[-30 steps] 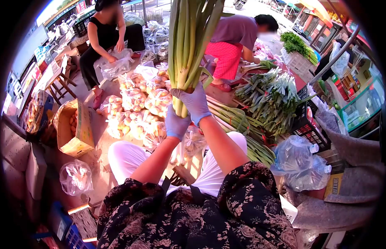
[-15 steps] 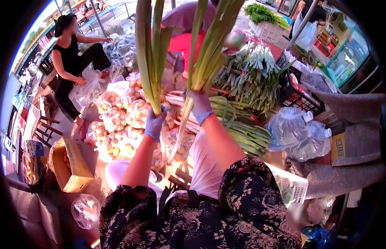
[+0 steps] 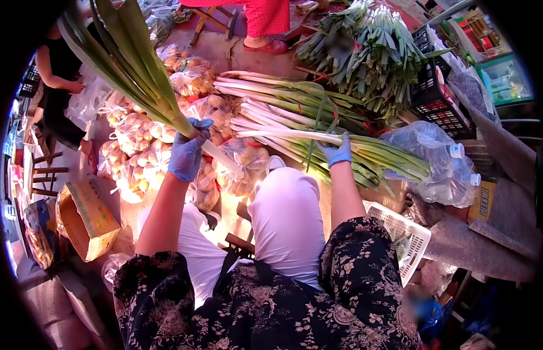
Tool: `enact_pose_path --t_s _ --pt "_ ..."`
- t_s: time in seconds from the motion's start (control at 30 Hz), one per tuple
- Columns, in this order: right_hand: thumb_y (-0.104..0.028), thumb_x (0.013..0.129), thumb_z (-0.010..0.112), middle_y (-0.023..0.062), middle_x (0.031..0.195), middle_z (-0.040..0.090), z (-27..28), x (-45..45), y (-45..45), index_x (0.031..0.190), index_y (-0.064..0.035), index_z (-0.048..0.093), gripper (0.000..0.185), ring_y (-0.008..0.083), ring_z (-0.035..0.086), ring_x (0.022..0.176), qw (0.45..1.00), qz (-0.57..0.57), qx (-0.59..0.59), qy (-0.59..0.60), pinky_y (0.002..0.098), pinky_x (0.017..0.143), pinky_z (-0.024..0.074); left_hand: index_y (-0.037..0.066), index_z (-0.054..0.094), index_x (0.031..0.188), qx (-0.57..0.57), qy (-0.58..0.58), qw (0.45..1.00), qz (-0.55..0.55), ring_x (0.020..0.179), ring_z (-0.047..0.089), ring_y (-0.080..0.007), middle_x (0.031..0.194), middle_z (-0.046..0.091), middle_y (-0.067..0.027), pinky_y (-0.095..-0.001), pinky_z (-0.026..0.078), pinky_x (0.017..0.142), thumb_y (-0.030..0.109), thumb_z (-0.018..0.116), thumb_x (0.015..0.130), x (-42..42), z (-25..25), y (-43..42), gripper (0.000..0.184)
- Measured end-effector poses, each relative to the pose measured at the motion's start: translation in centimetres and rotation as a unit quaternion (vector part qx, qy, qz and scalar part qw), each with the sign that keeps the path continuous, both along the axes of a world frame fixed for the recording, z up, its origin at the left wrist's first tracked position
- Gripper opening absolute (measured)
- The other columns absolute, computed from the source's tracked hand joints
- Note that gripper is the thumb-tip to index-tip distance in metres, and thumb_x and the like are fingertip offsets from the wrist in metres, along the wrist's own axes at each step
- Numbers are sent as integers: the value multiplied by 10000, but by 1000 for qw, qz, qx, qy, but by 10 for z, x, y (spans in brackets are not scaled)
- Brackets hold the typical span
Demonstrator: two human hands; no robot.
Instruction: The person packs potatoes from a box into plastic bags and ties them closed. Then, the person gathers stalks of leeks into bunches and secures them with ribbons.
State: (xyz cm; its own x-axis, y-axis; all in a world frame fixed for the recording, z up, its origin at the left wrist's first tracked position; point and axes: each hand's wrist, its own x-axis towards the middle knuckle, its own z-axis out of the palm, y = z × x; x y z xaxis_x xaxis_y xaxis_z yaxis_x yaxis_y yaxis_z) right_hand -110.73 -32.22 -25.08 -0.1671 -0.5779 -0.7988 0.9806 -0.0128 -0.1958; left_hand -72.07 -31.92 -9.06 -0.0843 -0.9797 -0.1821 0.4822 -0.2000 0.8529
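Note:
My left hand (image 3: 188, 153), in a blue glove, is wrapped round the lower stem of a thick leek (image 3: 146, 79). Its broad green leaves slant up to the left and its white end points down to the right. In the other blue glove, my right hand (image 3: 337, 151) grips a second leek (image 3: 289, 135), which lies nearly level over the pile of leeks (image 3: 277, 89) on the ground. That leek's white end points left and its leaves run right. Below my left hand are clear bags of round, pale produce (image 3: 243, 163); I cannot tell the kind.
Bundled greens (image 3: 379, 49) lie at the back right beside a black crate (image 3: 435, 108). Large clear plastic bottles (image 3: 426, 146) and a white basket (image 3: 411, 227) are on my right. An open cardboard box (image 3: 87, 219) stands left. Another person's red trousers (image 3: 265, 14) show ahead.
Both leeks were upright before me; my hands have spread apart. My right hand has lowered its leek sideways onto or just above the pile, and the left one has tilted left. The view has dipped.

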Motion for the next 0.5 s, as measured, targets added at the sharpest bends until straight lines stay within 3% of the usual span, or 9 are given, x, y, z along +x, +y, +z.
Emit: enact_pose_path --t_s 0.23,0.27,0.37,0.4,0.5 --pt "-503 810 505 53 1177 446 -105 37 3 1174 -192 442 482 283 396 1115 999 -7 47 25 578 931 328 76 486 1030 19 -48 998 22 985 520 -176 1065 543 -95 -295 405 882 -107 505 778 4 -37 -25 311" --pt "-508 818 490 80 1197 434 -113 43 2 1179 -150 435 512 290 390 1136 997 -8 68 22 544 922 359 76 481 1039 28 -55 998 24 989 520 -177 1067 544 -93 -298 406 882 -106 492 788 5 -39 -26 310" --pt "-505 800 525 156 1100 483 -126 57 8 1126 -7 421 604 322 456 1068 983 106 153 0 554 897 379 63 470 1019 65 -32 997 23 1012 514 -167 1042 561 -81 -277 389 902 -118 488 774 3 -41 -26 306" --pt "-476 813 523 171 1087 498 -124 59 10 1132 23 399 605 336 501 1012 968 195 155 11 519 861 423 72 466 1015 83 -41 995 26 1005 514 -166 1046 561 -84 -277 381 908 -118 483 778 1 -39 -27 305" --pt "-432 831 515 156 972 566 -114 61 4 1095 -1 455 510 315 573 867 857 499 124 36 454 777 486 79 467 1019 113 -43 992 20 997 516 -165 1053 559 -86 -279 379 910 -118 480 781 2 -46 -26 309"
